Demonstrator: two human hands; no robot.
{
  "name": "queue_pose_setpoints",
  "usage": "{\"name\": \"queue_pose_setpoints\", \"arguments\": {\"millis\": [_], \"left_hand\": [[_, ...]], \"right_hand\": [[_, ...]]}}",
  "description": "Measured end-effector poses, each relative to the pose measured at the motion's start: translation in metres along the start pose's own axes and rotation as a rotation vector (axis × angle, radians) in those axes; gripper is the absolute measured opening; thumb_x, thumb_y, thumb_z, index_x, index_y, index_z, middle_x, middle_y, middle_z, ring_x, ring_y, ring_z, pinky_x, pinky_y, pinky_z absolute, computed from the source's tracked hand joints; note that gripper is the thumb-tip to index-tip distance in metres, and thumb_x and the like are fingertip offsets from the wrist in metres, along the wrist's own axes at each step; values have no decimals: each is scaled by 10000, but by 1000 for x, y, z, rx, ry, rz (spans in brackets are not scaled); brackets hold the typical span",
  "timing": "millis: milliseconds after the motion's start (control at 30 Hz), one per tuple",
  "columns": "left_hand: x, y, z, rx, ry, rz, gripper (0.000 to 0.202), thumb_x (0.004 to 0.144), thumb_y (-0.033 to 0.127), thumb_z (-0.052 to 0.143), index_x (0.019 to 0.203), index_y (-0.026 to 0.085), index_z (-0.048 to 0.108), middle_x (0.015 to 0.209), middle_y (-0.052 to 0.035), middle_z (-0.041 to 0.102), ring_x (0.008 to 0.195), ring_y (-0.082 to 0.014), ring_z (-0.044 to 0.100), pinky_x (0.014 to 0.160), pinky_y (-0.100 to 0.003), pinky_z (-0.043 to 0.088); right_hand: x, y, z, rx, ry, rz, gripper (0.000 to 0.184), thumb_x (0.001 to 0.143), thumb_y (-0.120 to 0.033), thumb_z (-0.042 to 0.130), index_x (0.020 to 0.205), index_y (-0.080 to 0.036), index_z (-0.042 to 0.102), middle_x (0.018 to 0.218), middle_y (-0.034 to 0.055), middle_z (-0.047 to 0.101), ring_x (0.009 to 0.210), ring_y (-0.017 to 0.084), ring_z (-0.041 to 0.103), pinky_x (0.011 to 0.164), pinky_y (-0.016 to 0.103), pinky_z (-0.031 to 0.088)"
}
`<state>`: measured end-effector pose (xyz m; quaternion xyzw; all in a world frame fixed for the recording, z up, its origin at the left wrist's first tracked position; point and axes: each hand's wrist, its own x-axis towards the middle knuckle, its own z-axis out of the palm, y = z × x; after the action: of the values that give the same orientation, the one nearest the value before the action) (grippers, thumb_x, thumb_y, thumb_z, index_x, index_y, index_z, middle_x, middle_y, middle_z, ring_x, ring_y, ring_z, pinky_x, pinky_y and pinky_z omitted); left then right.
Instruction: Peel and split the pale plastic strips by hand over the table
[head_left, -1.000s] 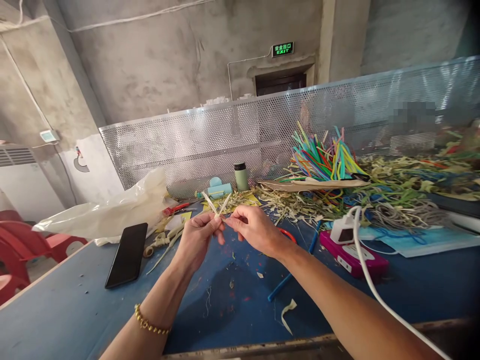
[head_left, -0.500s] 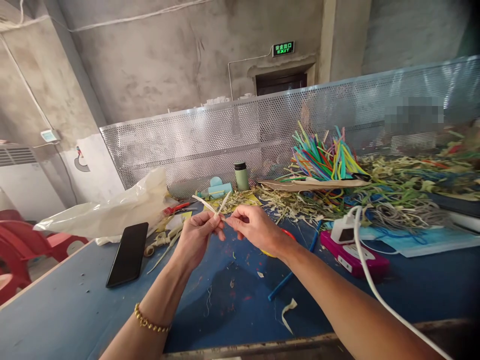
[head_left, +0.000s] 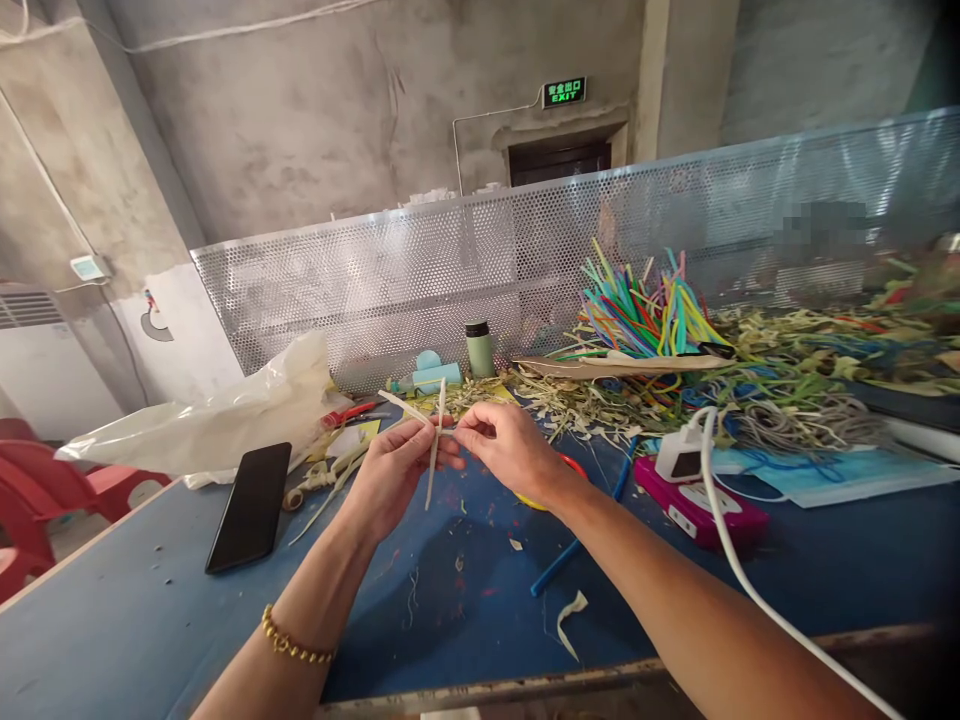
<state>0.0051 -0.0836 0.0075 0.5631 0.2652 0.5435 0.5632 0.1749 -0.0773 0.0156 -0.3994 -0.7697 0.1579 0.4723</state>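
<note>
Pale cream strips (head_left: 442,400), thin and flat like dried leaf or straw, cross each other at my left hand (head_left: 394,468). Its thumb and fingers pinch them near the crossing. One strip slants up to the left, and another stands nearly upright with its lower end hanging below the fingers. My right hand (head_left: 506,445) is close on the right, thumb and forefinger pinched on the end of a strip that runs toward the crossing. Both hands are held above the blue tabletop (head_left: 480,650). A gold bead bracelet (head_left: 292,642) circles my left wrist.
On the left lie a black phone (head_left: 250,508) and clear plastic sheeting (head_left: 225,425). Behind stand a green bottle (head_left: 480,352) and a perforated metal screen (head_left: 375,290). Rightward are colourful strips (head_left: 652,315), heaped dry strips (head_left: 810,360), a magenta power block (head_left: 697,508) and its white cable (head_left: 739,570).
One cream strip now stands more upright, and its lower end shows below my left fingers. My right hand has shifted slightly, still pinching. The whole view has moved a little.
</note>
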Motion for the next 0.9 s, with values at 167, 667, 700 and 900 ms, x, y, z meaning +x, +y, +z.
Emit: {"name": "queue_pose_setpoints", "arguments": {"millis": [167,667,700,900], "left_hand": [[0,-1,-1,25,26,10,244,725,304,780,846,108,697,745,-83,728,623,-185,672,732,-343,485],[3,-8,-9,340,116,77,220,735,329,752,622,141,728,804,-62,680,623,-106,532,565,-243,378],[3,-9,-10,330,115,75,226,739,331,749,622,139,725,802,-64,678,636,-110,541,571,-240,385],[2,-5,-5,219,140,33,204,677,321,798,678,132,724,799,-56,684,591,-102,563,550,-241,390]], "right_hand": [[0,-4,-1,-52,1,6,161,836,-163,582,676,-161,596,612,-1,609,568,108,497,557,234,334],[1,7,2,-160,44,-93,167,843,-207,551,678,-179,560,605,-8,587,561,105,479,551,245,319],[1,6,1,-161,41,-87,164,838,-205,554,676,-179,561,605,-7,589,559,106,478,551,246,320],[0,0,-1,-91,6,-49,205,864,-236,543,676,-165,584,605,3,602,554,105,487,554,245,339]]}}
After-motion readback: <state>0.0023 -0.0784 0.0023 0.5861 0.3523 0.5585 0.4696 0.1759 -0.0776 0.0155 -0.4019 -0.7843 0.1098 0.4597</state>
